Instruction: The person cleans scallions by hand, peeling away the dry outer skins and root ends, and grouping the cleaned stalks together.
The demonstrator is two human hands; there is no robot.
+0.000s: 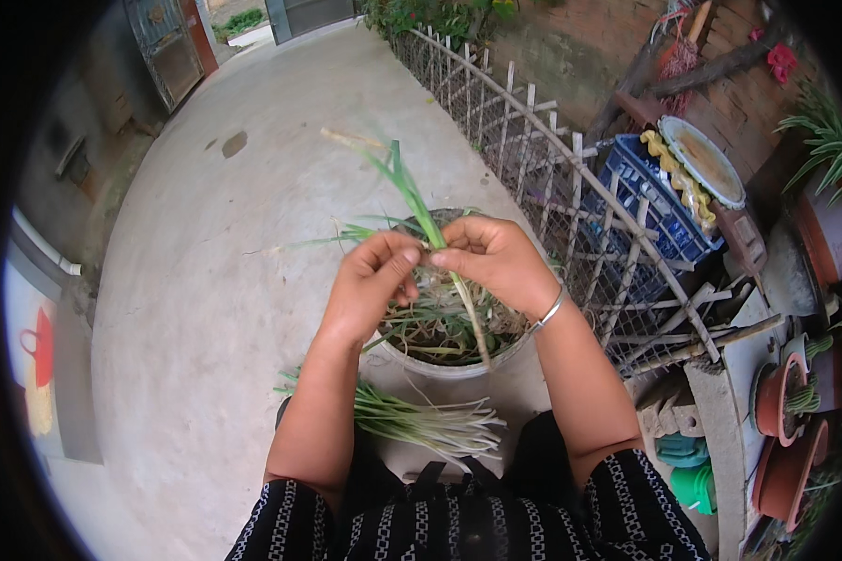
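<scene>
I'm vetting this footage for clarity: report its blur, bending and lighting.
Head view: upper leaves of the held green onion smeared, likely by motion; head view: foot of the left wall bows, and corners go black; head view: soft light, no hard shadows on the concrete ground.

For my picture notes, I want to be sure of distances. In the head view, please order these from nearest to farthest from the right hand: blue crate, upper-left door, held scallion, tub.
From the right hand:
1. Held scallion: in its grip.
2. Tub: just below the hand.
3. Blue crate: off to the right.
4. Upper-left door: far end, left.
</scene>
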